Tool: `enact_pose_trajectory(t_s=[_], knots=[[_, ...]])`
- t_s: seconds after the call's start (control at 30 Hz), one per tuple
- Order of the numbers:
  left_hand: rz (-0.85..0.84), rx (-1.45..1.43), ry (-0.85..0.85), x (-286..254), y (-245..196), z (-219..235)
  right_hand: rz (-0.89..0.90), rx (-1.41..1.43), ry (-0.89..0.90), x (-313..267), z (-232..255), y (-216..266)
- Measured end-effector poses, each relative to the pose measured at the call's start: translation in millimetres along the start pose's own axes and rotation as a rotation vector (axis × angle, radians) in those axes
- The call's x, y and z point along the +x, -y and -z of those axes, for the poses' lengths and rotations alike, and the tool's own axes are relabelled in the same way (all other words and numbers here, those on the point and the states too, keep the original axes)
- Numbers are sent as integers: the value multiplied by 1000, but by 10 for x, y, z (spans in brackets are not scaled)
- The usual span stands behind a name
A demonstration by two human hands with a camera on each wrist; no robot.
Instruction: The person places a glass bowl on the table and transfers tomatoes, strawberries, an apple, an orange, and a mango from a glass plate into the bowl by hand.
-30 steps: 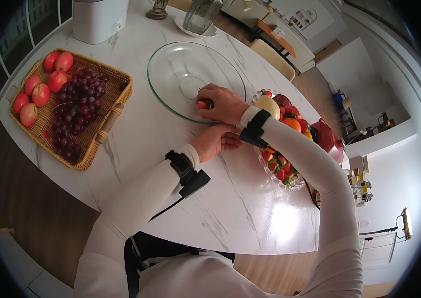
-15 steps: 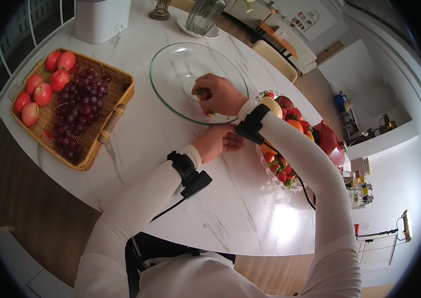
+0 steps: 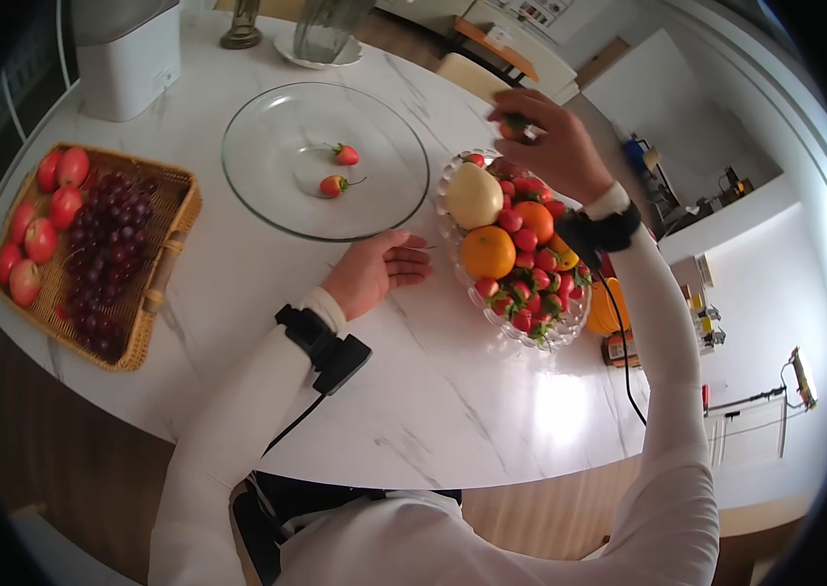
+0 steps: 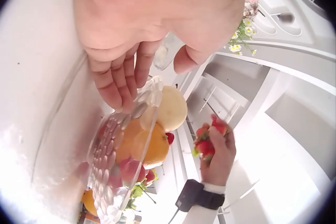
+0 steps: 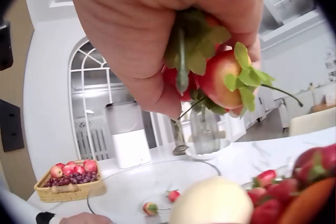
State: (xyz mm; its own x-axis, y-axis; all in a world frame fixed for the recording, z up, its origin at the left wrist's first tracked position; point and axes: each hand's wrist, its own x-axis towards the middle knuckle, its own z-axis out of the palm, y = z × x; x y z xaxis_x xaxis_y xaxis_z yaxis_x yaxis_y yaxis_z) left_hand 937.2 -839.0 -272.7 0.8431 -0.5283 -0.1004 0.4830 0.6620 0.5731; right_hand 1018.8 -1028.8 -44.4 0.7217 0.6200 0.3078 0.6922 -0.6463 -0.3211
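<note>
Two strawberries (image 5: 210, 71), maybe, pinched in right hand (image 3: 550, 146) | left hand (image 3: 374, 273) relaxed, empty

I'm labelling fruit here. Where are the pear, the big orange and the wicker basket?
pear (image 3: 473, 194), head view, middle of its pale skin
orange (image 3: 488, 252), head view, centre of the fruit
wicker basket (image 3: 165, 256), head view, right rim

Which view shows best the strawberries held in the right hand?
The right wrist view: the strawberries fill the frame, red flesh and green leaves plain between the fingers of the right hand. The head view shows only a red speck above the fruit bowl; the left wrist view shows them small and distant.
</note>
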Motion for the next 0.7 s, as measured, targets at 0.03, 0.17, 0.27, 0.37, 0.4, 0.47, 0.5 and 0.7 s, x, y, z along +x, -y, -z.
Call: enact_pose_trajectory(t_s=[0.03, 0.17, 0.27, 0.37, 0.4, 0.47, 0.5, 0.7], knots=[[0, 10, 1, 6, 1, 4, -30, -9, -30, -165, 125, -130], [16, 35, -11, -2, -19, -25, -108, -99, -86, -813, 432, -594], [3, 50, -14, -16, -29, -59, -316, -170, -57, -1169, 530, -752], [6, 56, -30, -32, -45, -82, -388, -162, -147, -1464, 523, -1032], [5, 61, -35, -30, -42, -79, -445, -117, -189, -1557, 509, -1148], [6, 69, -36, -24, -44, -80, -469, -48, -224, -1686, 460, -1232], [6, 65, -37, -23, -45, -81, -619, 34, -259, -1708, 416, -1130], [1, 65, -26, -13, -32, -41, -724, 92, -393, -1907, 134, -1086]])
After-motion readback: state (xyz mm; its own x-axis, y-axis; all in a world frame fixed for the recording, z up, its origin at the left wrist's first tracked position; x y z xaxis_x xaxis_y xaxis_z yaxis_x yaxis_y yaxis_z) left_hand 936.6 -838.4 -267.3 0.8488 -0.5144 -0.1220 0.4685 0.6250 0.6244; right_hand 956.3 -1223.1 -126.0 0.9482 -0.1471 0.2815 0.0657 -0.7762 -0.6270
